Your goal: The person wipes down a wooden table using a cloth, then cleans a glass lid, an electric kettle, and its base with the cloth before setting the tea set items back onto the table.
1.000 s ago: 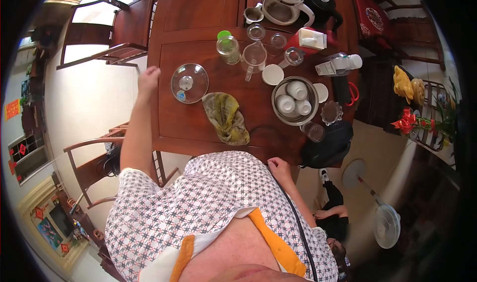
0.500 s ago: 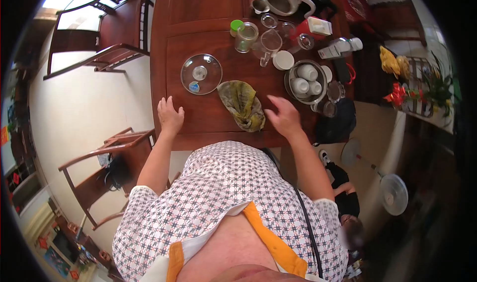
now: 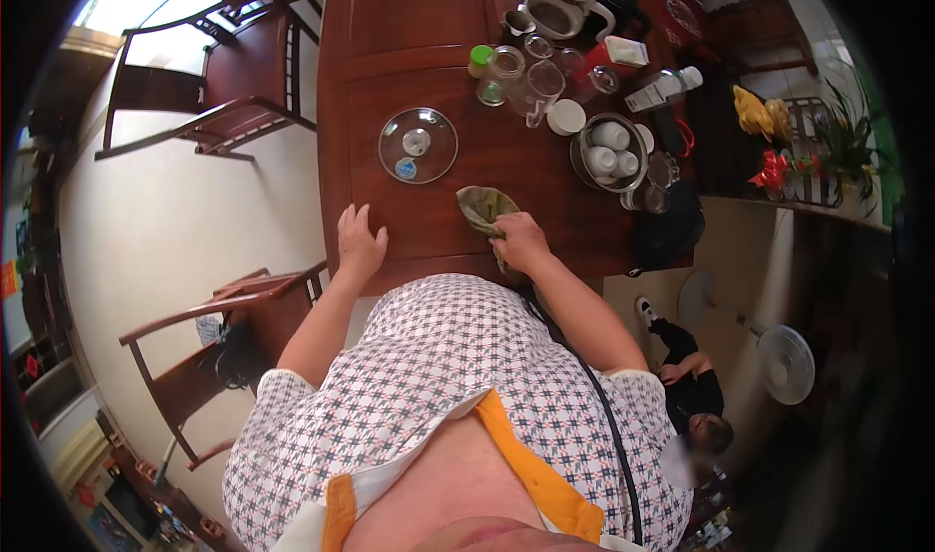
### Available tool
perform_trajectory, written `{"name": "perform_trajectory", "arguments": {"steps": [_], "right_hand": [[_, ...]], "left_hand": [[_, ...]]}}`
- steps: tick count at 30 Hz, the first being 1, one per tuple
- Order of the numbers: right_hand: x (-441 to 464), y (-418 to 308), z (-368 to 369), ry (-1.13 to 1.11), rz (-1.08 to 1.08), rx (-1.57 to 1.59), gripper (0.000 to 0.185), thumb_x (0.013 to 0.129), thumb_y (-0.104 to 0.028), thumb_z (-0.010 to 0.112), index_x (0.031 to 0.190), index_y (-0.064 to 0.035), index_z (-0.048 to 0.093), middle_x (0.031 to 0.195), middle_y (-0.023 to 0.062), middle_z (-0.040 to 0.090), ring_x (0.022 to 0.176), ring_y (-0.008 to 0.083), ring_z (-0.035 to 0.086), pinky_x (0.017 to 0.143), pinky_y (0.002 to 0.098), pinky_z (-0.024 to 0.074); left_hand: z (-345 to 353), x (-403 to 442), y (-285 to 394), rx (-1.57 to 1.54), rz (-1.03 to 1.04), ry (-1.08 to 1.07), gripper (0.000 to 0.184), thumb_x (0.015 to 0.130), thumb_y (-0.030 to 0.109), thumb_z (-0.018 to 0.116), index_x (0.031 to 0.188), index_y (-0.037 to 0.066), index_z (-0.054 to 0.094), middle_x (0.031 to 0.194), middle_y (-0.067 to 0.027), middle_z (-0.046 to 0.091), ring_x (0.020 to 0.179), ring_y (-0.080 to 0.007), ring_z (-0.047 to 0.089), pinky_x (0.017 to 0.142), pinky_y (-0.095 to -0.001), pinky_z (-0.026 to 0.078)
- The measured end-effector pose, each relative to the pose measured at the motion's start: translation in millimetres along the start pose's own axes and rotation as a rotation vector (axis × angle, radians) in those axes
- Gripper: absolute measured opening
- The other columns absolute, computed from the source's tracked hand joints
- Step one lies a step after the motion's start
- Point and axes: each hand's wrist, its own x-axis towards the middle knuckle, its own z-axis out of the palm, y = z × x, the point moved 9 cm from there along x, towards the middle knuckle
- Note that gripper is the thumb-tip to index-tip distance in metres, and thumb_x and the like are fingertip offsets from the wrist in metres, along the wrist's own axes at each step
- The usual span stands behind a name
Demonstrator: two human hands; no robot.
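Observation:
A greenish, stained cloth (image 3: 484, 208) lies bunched near the front of the dark red wooden table (image 3: 419, 231). My right hand (image 3: 523, 241) is closed on its near right end, and part of the cloth is hidden under the fingers. My left hand (image 3: 361, 241) rests at the table's left front edge, fingers apart and holding nothing. Beyond the left hand lies a round glass lid (image 3: 443, 150) with a knob and a blue sticker. A metal bowl (image 3: 581, 167) of white cups (image 3: 611, 135) stands to the right, past my right hand.
Glass jars (image 3: 505, 62), a glass pitcher (image 3: 545, 78), a white lid (image 3: 566, 118), a kettle (image 3: 555, 12) and a white bottle (image 3: 665, 90) crowd the back right. Wooden chairs (image 3: 226, 328) stand left. A person (image 3: 691, 385) is at the right, near a fan (image 3: 785, 364).
My right hand has moved left onto the cloth and gripped it; the cloth is now more bunched. My left hand stays open by the table edge. The whole view has shifted slightly.

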Motion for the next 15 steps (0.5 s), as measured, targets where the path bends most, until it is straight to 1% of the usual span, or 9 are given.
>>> {"name": "perform_trajectory", "arguments": {"steps": [1,4,7,8,11,12,13,14,15], "right_hand": [[-6,2,-4,-0.014,0.067,0.072,0.031,0.082,-0.020,0.075,0.111,-0.0079,0.072,0.117,0.0090,0.070,0.121,0.0323,0.061,0.097,0.0420,0.0512],[-20,13,-24,0.133,0.212,0.561,0.032,0.083,-0.018,0.074,0.112,-0.0040,0.070,0.111,0.0130,0.072,0.103,0.0327,0.068,0.090,0.0397,0.0532],[-25,9,-54,0.303,0.163,0.782,0.034,0.082,-0.015,0.075,0.112,-0.0003,0.069,0.108,0.0162,0.071,0.092,0.0341,0.070,0.086,0.0367,0.0542],[-24,9,-59,0.357,0.134,0.861,0.030,0.080,-0.012,0.077,0.107,0.0004,0.069,0.109,0.0162,0.070,0.097,0.0331,0.068,0.090,0.0384,0.0528],[-28,-40,-114,0.551,-0.174,0.429,0.025,0.079,-0.011,0.077,0.100,-0.0020,0.069,0.112,0.0148,0.070,0.106,0.0328,0.065,0.095,0.0402,0.0506],[-25,-49,-120,0.549,-0.186,0.399,0.022,0.078,-0.011,0.077,0.096,-0.0035,0.068,0.114,0.0140,0.069,0.112,0.0326,0.062,0.098,0.0413,0.0489],[-20,-50,-119,0.552,-0.189,0.405,0.022,0.078,-0.011,0.077,0.096,-0.0034,0.068,0.114,0.0141,0.069,0.112,0.0329,0.062,0.097,0.0413,0.0492],[-16,-49,-115,0.555,-0.192,0.409,0.023,0.078,-0.012,0.077,0.097,-0.0032,0.068,0.114,0.0141,0.070,0.111,0.0331,0.063,0.097,0.0412,0.0495],[-13,-47,-110,0.555,-0.194,0.412,0.024,0.077,-0.012,0.077,0.097,-0.0031,0.068,0.113,0.0142,0.070,0.110,0.0334,0.063,0.096,0.0411,0.0497]], "left_hand": [[0,4,2,-0.025,0.001,0.023,0.063,0.084,0.022,0.073,0.138,-0.001,0.051,0.146,-0.0298,0.044,0.139,-0.0439,0.038,0.116,-0.0498,0.034],[1,32,12,-0.017,0.039,0.085,0.063,0.084,0.022,0.074,0.138,-0.001,0.052,0.146,-0.0297,0.045,0.139,-0.0437,0.038,0.115,-0.0495,0.035],[0,63,34,-0.035,0.062,0.140,0.063,0.082,0.021,0.075,0.137,0.000,0.053,0.145,-0.0299,0.045,0.138,-0.0436,0.040,0.114,-0.0493,0.036],[-1,72,45,-0.037,0.084,0.158,0.065,0.081,0.021,0.077,0.137,0.000,0.052,0.145,-0.0289,0.046,0.136,-0.0435,0.041,0.114,-0.0489,0.036],[-3,98,80,-0.065,0.134,0.169,0.070,0.079,0.022,0.080,0.139,0.001,0.051,0.143,-0.0262,0.048,0.132,-0.0429,0.045,0.111,-0.0482,0.039],[-2,107,91,-0.094,0.143,0.140,0.072,0.078,0.024,0.081,0.139,0.003,0.050,0.143,-0.0254,0.048,0.131,-0.0426,0.046,0.110,-0.0483,0.041],[-2,116,103,-0.123,0.152,0.114,0.073,0.077,0.025,0.081,0.140,0.004,0.050,0.143,-0.0246,0.048,0.130,-0.0423,0.047,0.108,-0.0484,0.042],[-6,122,117,-0.033,0.191,0.160,0.074,0.076,0.026,0.083,0.139,0.007,0.050,0.133,-0.0197,0.055,0.125,-0.0401,0.050,0.103,-0.0475,0.047],[2,131,120,-0.001,0.166,0.076,0.072,0.076,0.026,0.083,0.137,0.007,0.051,0.129,-0.0187,0.056,0.125,-0.0394,0.051,0.102,-0.0474,0.047]]}}
